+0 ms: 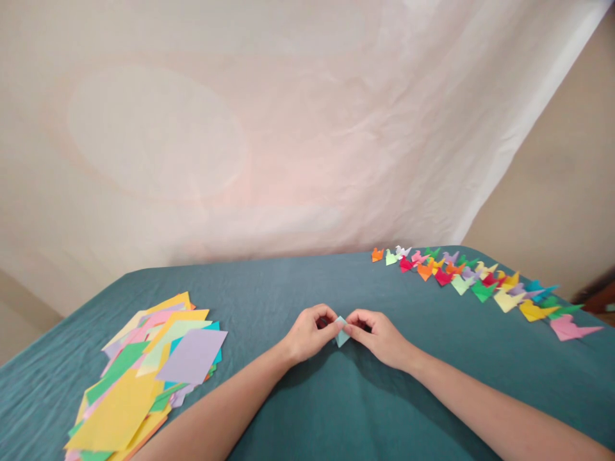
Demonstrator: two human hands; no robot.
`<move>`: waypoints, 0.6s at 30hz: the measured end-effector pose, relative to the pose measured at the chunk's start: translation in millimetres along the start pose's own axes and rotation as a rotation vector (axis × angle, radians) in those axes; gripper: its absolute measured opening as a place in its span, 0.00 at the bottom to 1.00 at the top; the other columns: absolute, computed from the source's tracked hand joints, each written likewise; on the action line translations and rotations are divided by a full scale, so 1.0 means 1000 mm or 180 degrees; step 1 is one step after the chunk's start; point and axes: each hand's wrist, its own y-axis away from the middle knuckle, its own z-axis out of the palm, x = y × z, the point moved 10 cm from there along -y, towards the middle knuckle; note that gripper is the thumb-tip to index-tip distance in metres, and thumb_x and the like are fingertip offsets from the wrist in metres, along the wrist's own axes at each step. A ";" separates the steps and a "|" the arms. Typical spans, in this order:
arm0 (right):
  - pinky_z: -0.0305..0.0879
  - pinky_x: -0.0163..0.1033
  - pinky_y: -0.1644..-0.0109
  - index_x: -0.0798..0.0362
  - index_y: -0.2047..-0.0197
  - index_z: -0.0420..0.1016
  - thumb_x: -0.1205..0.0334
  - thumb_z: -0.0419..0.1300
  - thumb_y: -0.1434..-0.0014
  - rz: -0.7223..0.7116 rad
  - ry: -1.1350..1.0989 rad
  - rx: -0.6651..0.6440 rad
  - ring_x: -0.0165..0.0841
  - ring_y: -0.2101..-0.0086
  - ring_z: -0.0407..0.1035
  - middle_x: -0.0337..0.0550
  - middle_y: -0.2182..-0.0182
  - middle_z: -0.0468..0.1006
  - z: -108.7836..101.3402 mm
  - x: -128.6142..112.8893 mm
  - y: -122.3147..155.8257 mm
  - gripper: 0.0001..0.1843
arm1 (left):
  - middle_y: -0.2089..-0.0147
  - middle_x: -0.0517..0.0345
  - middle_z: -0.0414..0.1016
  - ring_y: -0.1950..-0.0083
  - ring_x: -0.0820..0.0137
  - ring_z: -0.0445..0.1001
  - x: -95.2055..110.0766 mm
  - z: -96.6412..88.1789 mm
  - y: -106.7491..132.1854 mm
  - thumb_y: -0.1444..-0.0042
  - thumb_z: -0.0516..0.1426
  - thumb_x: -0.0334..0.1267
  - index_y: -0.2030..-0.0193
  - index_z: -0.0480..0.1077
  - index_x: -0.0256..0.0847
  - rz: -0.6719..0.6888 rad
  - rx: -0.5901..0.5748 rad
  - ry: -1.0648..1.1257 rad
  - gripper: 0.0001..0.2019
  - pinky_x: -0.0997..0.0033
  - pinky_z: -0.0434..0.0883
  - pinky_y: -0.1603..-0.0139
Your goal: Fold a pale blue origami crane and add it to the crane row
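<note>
Behind our table hangs a pale, wrinkled cloth (288, 128), and at its right side we see a plain brown wall (567, 160). In the head view, which is the only one we have, a dark teal tablecloth (278, 282) covers the table. On it, near the middle, we hold a small folded paper (341, 338) of light blue colour, its one corner pointing up and another pointing down towards us. Our left hand (310, 333) pinches its left side between the thumb and the bent fingers; our right hand (379, 338) grasps its right side in the same manner, with the thumb tip on the near face. Both hands are close together, with the paper between them. At our left lies a loose pile of coloured sheets (115, 410), overlapping each other, with a lavender sheet (193, 356) on top at its right part. At our right, well apart from the hands, folded paper birds (483, 290) of many colours stand in slanting rows, and a pink bird (568, 328) is the nearest to us.
</note>
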 end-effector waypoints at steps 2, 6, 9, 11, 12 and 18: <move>0.55 0.32 0.71 0.54 0.71 0.69 0.56 0.56 0.43 0.0028 -0.0055 0.0037 0.27 0.75 0.58 0.35 0.78 0.65 -0.002 0.003 -0.001 0.11 | 0.72 0.60 0.68 0.71 0.75 0.64 -0.002 -0.001 -0.001 0.47 0.55 0.43 0.69 0.68 0.35 0.0007 -0.0018 0.0081 0.11 0.78 0.62 0.71; 0.55 0.33 0.71 0.54 0.70 0.70 0.57 0.55 0.42 0.0088 -0.0162 0.0055 0.27 0.75 0.58 0.35 0.78 0.66 -0.003 0.007 -0.001 0.10 | 0.72 0.60 0.67 0.72 0.75 0.64 -0.007 -0.002 -0.002 0.47 0.56 0.43 0.70 0.67 0.35 0.0000 -0.0007 0.0237 0.11 0.78 0.62 0.71; 0.56 0.33 0.70 0.54 0.69 0.70 0.57 0.55 0.42 0.0097 -0.0211 0.0055 0.28 0.75 0.59 0.36 0.77 0.67 -0.004 0.008 -0.001 0.10 | 0.72 0.60 0.67 0.72 0.76 0.64 -0.010 0.000 -0.002 0.46 0.56 0.43 0.69 0.67 0.35 -0.0007 -0.0046 0.0413 0.11 0.78 0.62 0.71; 0.56 0.33 0.70 0.54 0.69 0.70 0.57 0.55 0.42 0.0087 -0.0229 0.0067 0.28 0.74 0.60 0.36 0.76 0.67 -0.004 0.008 -0.001 0.10 | 0.72 0.60 0.67 0.72 0.76 0.64 -0.009 0.002 -0.002 0.46 0.56 0.43 0.68 0.67 0.35 0.0007 -0.0072 0.0542 0.11 0.78 0.62 0.71; 0.56 0.33 0.70 0.54 0.69 0.70 0.57 0.55 0.42 0.0080 -0.0234 0.0076 0.28 0.74 0.60 0.36 0.76 0.68 -0.005 0.008 -0.001 0.10 | 0.72 0.60 0.67 0.72 0.76 0.64 -0.009 0.002 -0.002 0.46 0.56 0.43 0.68 0.66 0.35 0.0017 -0.0066 0.0593 0.11 0.78 0.62 0.71; 0.59 0.33 0.68 0.53 0.65 0.69 0.58 0.54 0.41 0.0083 -0.0376 0.0124 0.29 0.73 0.63 0.37 0.74 0.70 -0.005 0.009 0.000 0.08 | 0.70 0.59 0.70 0.72 0.76 0.66 -0.007 -0.002 -0.003 0.46 0.57 0.40 0.59 0.66 0.35 0.0091 0.0034 0.0700 0.11 0.77 0.63 0.70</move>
